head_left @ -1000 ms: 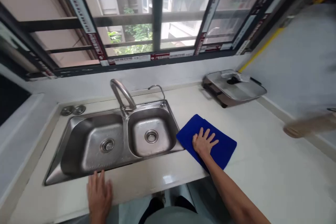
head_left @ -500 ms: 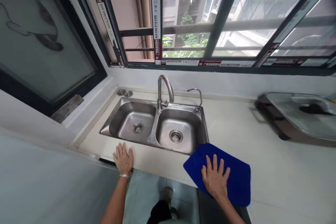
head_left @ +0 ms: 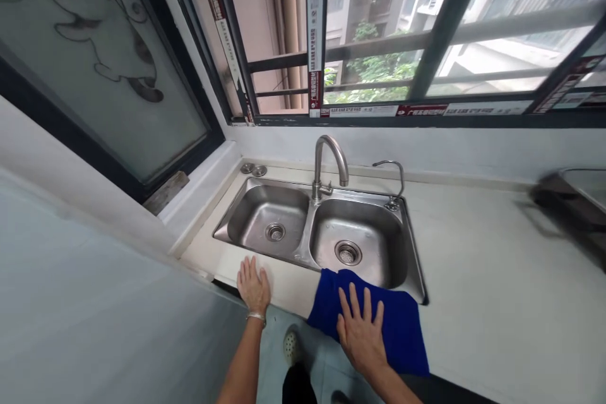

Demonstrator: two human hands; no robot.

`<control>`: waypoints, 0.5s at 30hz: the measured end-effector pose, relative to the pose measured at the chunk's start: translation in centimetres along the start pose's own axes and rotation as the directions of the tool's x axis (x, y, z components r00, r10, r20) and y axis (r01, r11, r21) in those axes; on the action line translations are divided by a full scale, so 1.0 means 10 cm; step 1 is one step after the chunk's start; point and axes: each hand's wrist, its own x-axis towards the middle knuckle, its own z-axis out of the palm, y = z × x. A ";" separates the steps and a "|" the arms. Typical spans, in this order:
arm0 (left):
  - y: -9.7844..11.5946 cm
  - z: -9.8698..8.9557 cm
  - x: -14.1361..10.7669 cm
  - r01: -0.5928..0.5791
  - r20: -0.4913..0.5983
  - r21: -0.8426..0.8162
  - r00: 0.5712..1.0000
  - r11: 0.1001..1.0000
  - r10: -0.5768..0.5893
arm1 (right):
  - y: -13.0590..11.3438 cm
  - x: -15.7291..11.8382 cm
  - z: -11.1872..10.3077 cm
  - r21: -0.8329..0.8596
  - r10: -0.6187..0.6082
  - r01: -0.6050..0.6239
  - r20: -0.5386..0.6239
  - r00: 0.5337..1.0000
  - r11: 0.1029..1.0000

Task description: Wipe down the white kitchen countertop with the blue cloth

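Flat on a blue cloth (head_left: 402, 328) lies my right hand (head_left: 362, 331), fingers spread, pressing it against the counter in front of the right basin. The cloth's far edge reaches the sink rim, and its near side hangs at the counter's front edge. My left hand (head_left: 254, 287) rests palm down on the white counter (head_left: 288, 284) before the left basin, fingers stretched out, holding nothing. Behind both hands is a steel double sink (head_left: 307, 233), its two basins showing drains and no water.
A tall curved faucet (head_left: 329, 167) rises between the basins, with a thin small tap (head_left: 400, 180) at the right corner. Two round metal drain covers (head_left: 253, 169) sit at the back left. A dark appliance (head_left: 572, 208) stands at far right, below the window (head_left: 379, 63).
My right hand has slid the blue cloth leftward along the counter's front, nearer my left hand. My left hand stays on the counter. The view has turned left.
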 end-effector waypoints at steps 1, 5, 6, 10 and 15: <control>-0.02 -0.05 -0.02 0.000 0.005 -0.048 1.000 0.999 0.001 | -0.11 0.07 0.03 0.008 -0.033 0.033 0.002 0.999 0.999; -0.31 -0.36 -0.18 0.094 0.050 -0.302 0.995 0.949 -0.083 | -0.61 0.35 0.16 0.044 -0.178 0.178 -0.009 0.984 0.983; -0.44 -0.45 -0.25 0.210 0.098 -0.477 0.978 0.854 -0.186 | -0.76 0.43 0.20 0.052 -0.215 0.215 -0.009 0.977 0.975; -1.11 -0.76 -0.57 0.505 0.231 -0.660 0.841 0.557 -0.488 | -1.39 0.75 0.32 0.089 -0.341 0.339 0.010 0.940 0.937; -1.66 -0.95 -0.75 0.642 0.256 -0.643 0.694 0.418 -0.673 | -2.08 1.20 0.47 0.183 -0.485 0.466 0.071 0.872 0.866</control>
